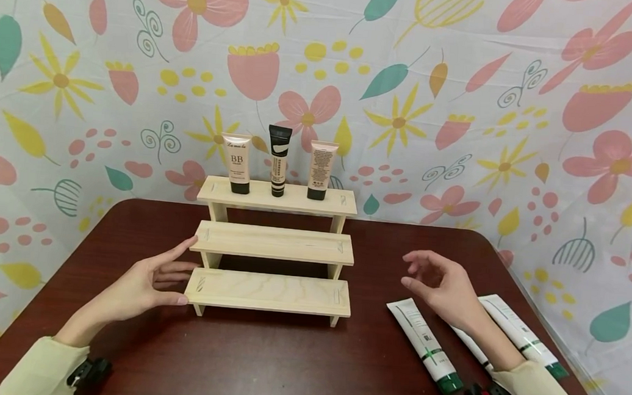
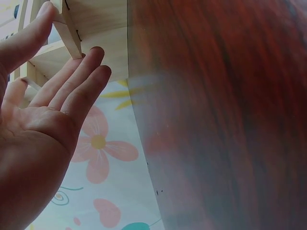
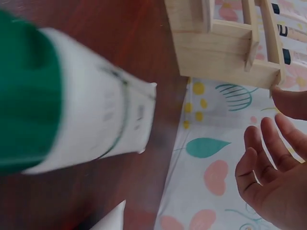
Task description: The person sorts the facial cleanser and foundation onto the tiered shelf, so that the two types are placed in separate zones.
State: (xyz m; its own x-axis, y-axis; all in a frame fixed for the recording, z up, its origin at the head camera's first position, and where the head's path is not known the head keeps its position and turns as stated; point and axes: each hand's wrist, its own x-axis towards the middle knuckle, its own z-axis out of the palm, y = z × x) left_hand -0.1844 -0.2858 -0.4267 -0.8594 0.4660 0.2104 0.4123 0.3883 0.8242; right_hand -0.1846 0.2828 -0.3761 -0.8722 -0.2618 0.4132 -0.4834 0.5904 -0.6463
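Stand: wooden, three-tier, at frame centre between left hand and right hand.
Left contact: fingers extended; index fingertip at the middle shelf's left end, thumb at the lowest shelf's left end.
Right position: right of centre, well apart from the left hand, raised, fingers loosely bent, thumb separated from them.
White tubes: left tube just below the right hand in the frame; middle tube partly hidden by the right forearm; right tube near the right edge of the counter.
Top shelf: three small tubes upright, spaced apart.
Far edge: behind the stand, beside patterned cloth.
Room: counter surface between stand and left tube, and down to frame bottom.
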